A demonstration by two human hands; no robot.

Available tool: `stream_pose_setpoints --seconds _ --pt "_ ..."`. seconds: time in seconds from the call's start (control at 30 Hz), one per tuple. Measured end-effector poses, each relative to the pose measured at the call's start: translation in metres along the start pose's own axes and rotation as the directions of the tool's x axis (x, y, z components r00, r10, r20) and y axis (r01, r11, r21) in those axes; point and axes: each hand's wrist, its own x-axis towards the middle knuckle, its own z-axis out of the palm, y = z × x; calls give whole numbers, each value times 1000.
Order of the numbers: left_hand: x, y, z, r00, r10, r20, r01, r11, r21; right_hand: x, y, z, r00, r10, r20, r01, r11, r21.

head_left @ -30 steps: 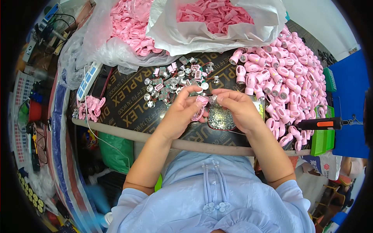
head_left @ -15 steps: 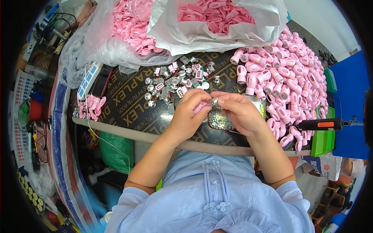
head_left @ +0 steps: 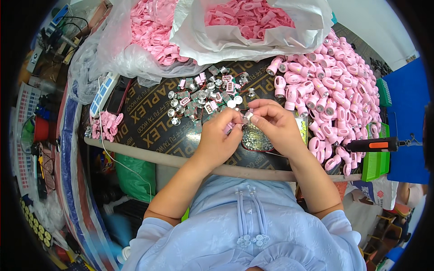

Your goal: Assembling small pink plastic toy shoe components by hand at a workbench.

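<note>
Over the near part of the dark table, my hands meet in front of me. My left hand [head_left: 220, 136] is closed around a pink plastic part [head_left: 229, 128], mostly covered by its fingers. Thumb and fingers of my right hand [head_left: 281, 128] pinch a small shiny silver-and-clear piece [head_left: 248, 116], which looks like a flashlight reflector, close beside the pink part. Whether the two touch is hidden. Just below lies a dark, round-cornered object with a glittering surface [head_left: 257, 139]. Beyond my left hand spread loose small circuit boards with silver reflectors [head_left: 205, 95].
Small pink flashlights [head_left: 334, 88] are heaped at the right, beside a green basket [head_left: 379, 158] and a black-and-orange hanging tool [head_left: 373, 145]. A white sack [head_left: 253, 45] and a clear bag [head_left: 122, 58] hold pink parts at the back. A power strip [head_left: 104, 92] lies left.
My right hand has shifted slightly, its fingers opening a little around the silver piece. My left hand has tilted slightly and moved a little downward.
</note>
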Motion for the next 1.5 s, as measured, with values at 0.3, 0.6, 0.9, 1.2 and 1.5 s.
stream_pose_setpoints --seconds 0.3,0.6,0.9,1.2,1.5 --pt "-3 11 1 995 -98 -28 99 994 48 -1 -11 8 994 55 95 -61 996 59" --pt "-4 17 0 988 -155 -13 155 988 1 0 -17 12 982 -146 116 174 940 -295" --pt "-7 13 5 998 -60 -9 61 995 80 -7 -8 26 898 -437 57 396 745 -537" --pt "4 -12 -6 936 -290 199 342 881 -328 -14 -13 -8 950 -283 130 310 830 -464" --pt "5 -9 -4 894 -335 298 443 758 -479 -43 -20 -120 986 -18 165 158 410 -898"
